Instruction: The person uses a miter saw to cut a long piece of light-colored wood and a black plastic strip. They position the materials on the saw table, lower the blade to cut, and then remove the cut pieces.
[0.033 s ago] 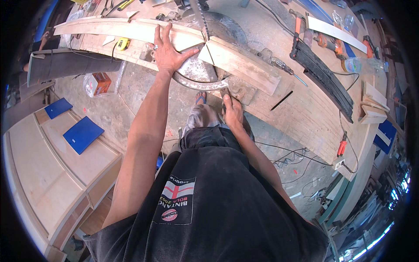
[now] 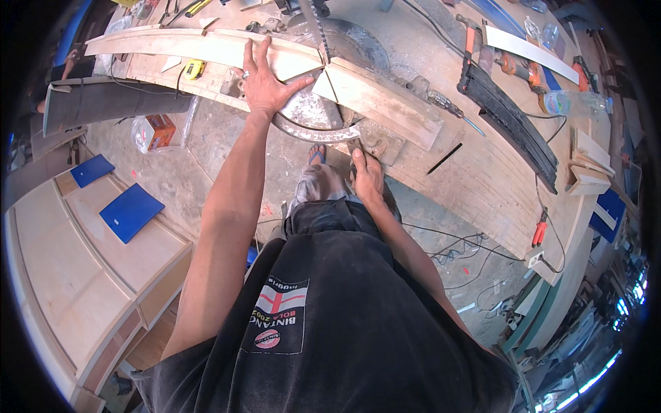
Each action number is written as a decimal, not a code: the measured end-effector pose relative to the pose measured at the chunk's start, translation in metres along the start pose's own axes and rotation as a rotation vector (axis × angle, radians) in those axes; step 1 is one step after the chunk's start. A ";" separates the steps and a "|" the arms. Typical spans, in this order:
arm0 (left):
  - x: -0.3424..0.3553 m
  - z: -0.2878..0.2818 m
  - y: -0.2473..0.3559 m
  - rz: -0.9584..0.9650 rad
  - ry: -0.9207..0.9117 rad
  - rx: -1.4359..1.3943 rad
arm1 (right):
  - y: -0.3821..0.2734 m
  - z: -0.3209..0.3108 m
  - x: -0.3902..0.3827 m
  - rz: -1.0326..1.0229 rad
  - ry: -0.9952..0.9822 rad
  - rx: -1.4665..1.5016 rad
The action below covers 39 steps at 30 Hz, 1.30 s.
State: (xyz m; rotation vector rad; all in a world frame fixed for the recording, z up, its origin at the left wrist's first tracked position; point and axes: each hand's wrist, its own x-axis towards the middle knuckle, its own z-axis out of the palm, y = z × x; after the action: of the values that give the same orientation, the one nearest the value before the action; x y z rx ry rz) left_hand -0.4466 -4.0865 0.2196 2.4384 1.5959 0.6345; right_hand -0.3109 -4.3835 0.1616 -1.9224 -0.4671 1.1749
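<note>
Starting at far left, we note a curved-looking pale wooden cabinet that carries two flat blue rectangular panels. To the right, an orange cardboard box stands on the grey concrete floor. Above it, one long pale wooden board lies along the pale wooden bench; a yellow tape measure rests just beside its near edge.

Our left hand lies flat across the board's right part, fingers spread, pressing rather than grasping. Right of this hand, a round grey metal turntable projects past the bench edge. Above it, a dark toothed metal blade reaches down near the board's right end; we cannot tell whether they touch.

Our right hand is wrapped around a dark handle at the turntable's front rim. A second pale wooden length extends rightward from the blade, a dark line separating it from the long board.

Further right on the bench lie a thin black stick, a screwdriver with a blue shaft, an orange-handled hammer, a long black trough-shaped piece, red-handled pliers and a clear plastic bottle.
</note>
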 end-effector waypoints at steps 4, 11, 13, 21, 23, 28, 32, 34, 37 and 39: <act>0.005 -0.002 0.002 -0.049 -0.052 -0.064 | -0.009 -0.001 0.003 0.033 -0.015 0.065; 0.006 -0.005 0.005 -0.017 -0.036 -0.036 | -0.012 -0.006 0.007 -0.026 -0.048 -0.014; 0.006 -0.004 0.006 -0.015 -0.035 -0.042 | -0.011 -0.011 0.004 -0.005 -0.094 -0.021; 0.005 -0.006 0.007 -0.043 -0.058 -0.082 | 0.006 -0.042 -0.054 -0.104 -0.018 -0.220; 0.004 -0.007 0.008 -0.021 -0.042 -0.070 | 0.015 -0.038 -0.052 -0.152 0.022 -0.265; 0.003 -0.013 0.011 -0.056 -0.088 -0.149 | 0.045 -0.032 -0.037 -0.117 -0.072 0.136; 0.004 -0.012 0.011 -0.002 -0.025 -0.058 | 0.044 -0.040 -0.035 0.352 -0.514 1.013; 0.003 -0.012 0.011 0.006 -0.006 -0.035 | 0.028 -0.047 -0.040 0.320 -0.496 0.906; 0.001 -0.013 0.011 -0.002 -0.029 -0.109 | -0.002 -0.042 -0.060 -0.123 -0.057 0.015; 0.002 -0.014 0.010 0.014 -0.020 -0.128 | -0.014 -0.032 -0.065 -0.143 0.029 -0.346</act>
State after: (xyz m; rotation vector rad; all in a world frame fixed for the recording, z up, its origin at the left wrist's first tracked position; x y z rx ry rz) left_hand -0.4432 -4.0903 0.2363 2.3586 1.4835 0.6896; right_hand -0.3143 -4.4327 0.2168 -2.1523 -0.8227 1.0220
